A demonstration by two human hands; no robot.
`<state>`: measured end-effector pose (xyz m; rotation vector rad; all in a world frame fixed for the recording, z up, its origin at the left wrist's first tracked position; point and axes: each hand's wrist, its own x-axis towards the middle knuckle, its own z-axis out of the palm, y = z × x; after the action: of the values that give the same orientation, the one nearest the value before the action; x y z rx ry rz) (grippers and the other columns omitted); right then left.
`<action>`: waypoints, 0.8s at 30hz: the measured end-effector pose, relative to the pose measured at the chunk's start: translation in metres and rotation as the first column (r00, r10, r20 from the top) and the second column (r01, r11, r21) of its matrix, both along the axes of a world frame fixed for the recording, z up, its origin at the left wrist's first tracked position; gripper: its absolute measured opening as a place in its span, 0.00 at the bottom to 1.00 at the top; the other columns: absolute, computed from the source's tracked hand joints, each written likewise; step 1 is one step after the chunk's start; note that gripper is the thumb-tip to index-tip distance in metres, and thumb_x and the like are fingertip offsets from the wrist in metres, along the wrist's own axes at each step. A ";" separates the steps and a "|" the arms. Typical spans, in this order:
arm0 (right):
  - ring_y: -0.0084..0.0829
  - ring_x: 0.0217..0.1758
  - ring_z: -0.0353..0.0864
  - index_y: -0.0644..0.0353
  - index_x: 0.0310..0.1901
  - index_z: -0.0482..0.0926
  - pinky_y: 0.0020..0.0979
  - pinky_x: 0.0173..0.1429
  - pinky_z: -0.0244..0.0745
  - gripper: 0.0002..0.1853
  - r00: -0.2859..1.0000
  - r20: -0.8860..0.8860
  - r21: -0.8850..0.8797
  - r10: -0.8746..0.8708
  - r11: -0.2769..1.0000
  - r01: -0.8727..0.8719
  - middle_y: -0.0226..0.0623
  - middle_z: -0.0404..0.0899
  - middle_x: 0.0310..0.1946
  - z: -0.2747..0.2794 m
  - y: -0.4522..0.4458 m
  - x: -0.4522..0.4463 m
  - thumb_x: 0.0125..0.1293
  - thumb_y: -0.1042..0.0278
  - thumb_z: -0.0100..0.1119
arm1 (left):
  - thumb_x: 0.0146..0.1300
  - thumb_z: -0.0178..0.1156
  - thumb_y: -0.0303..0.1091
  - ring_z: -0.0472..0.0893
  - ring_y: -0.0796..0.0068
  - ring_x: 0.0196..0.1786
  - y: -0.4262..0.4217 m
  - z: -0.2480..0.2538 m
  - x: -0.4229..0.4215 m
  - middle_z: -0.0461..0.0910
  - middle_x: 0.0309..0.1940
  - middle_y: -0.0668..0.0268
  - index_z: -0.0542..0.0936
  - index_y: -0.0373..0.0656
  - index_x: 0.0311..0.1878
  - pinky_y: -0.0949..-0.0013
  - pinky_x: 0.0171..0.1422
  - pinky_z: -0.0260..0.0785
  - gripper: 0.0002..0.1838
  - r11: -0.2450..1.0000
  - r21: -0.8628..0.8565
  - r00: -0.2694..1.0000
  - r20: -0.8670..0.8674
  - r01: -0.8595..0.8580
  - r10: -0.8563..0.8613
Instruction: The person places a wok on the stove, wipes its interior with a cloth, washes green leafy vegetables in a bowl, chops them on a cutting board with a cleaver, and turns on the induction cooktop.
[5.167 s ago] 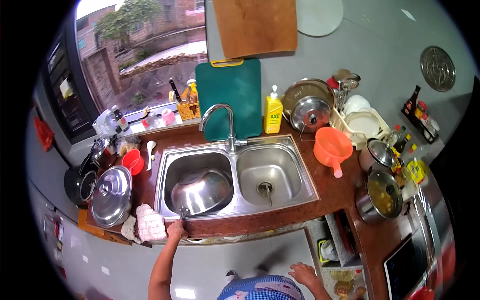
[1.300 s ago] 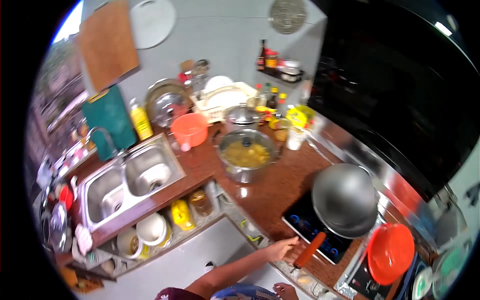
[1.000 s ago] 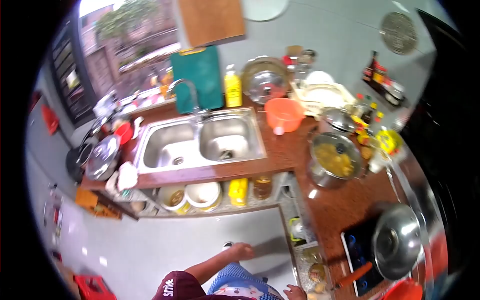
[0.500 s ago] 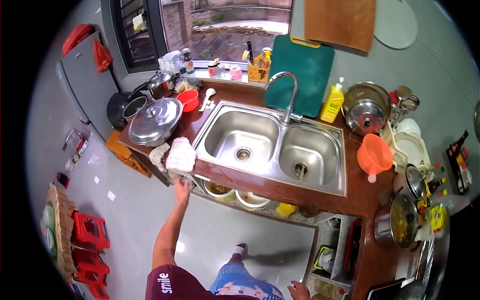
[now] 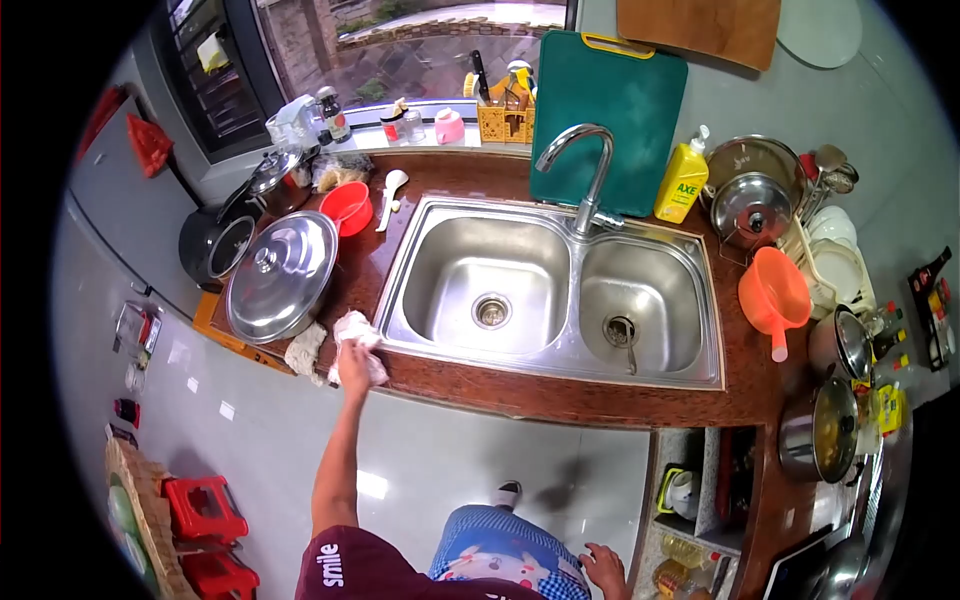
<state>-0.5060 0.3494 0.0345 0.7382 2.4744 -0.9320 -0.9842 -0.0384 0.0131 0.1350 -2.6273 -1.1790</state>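
At the counter's front edge, left of the sink, my left hand [image 5: 353, 366] closes on a white and pink cloth [image 5: 356, 328]. The cloth is bunched and partly hangs over the edge. Beside it a second, whitish cloth [image 5: 305, 351] also droops over the edge. Down by my right side, my right hand [image 5: 604, 568] is held in the air with fingers apart, holding nothing. Just beyond the cloths stands a large lidded steel pot [image 5: 285, 275]. The double sink [image 5: 490, 262] lies to the right of my left hand.
A red bowl [image 5: 348, 207] and a white spoon [image 5: 391, 198] lie behind the cloths. A green cutting board [image 5: 605, 130] leans behind the faucet [image 5: 597, 180]. An orange dipper [image 5: 773, 292] and a pot [image 5: 820, 430] stand right. Red stools [image 5: 205, 507] are on the floor.
My left hand has risen from below the counter edge onto the cloth, which is now bunched under my fingers. The view has shifted closer to the counter. My right hand stays low and free.
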 end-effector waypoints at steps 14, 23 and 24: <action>0.46 0.44 0.75 0.60 0.48 0.75 0.39 0.49 0.70 0.17 0.986 -0.144 -0.042 -0.079 0.996 0.074 0.47 0.76 0.41 0.036 -0.016 -0.050 0.57 0.63 0.54 | 0.61 0.46 0.29 0.73 0.51 0.39 0.050 0.062 0.042 0.71 0.34 0.50 0.69 0.39 0.41 0.56 0.42 0.64 0.08 0.972 -0.204 0.975 -0.164 0.114 -0.149; 0.47 0.48 0.73 0.58 0.50 0.73 0.41 0.51 0.69 0.19 0.991 -0.075 -0.020 -0.113 0.994 0.111 0.46 0.74 0.44 0.037 -0.040 -0.029 0.58 0.62 0.54 | 0.47 0.60 0.31 0.74 0.55 0.34 0.253 0.026 0.124 0.73 0.30 0.57 0.69 0.41 0.37 0.53 0.40 0.61 0.14 0.769 -0.402 0.823 -0.061 0.498 -0.565; 0.47 0.48 0.73 0.58 0.50 0.73 0.41 0.52 0.68 0.18 0.990 -0.031 -0.028 -0.137 0.990 0.136 0.45 0.74 0.45 0.038 -0.041 -0.028 0.58 0.62 0.53 | 0.49 0.58 0.32 0.74 0.55 0.34 0.280 0.027 0.135 0.73 0.29 0.58 0.70 0.42 0.35 0.53 0.39 0.61 0.11 0.741 -0.379 0.775 -0.090 0.554 -0.625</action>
<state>-0.5340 0.3079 0.0723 0.9001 2.4600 -1.0308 -0.8491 0.2421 0.0403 -0.9165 -2.6903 -0.8014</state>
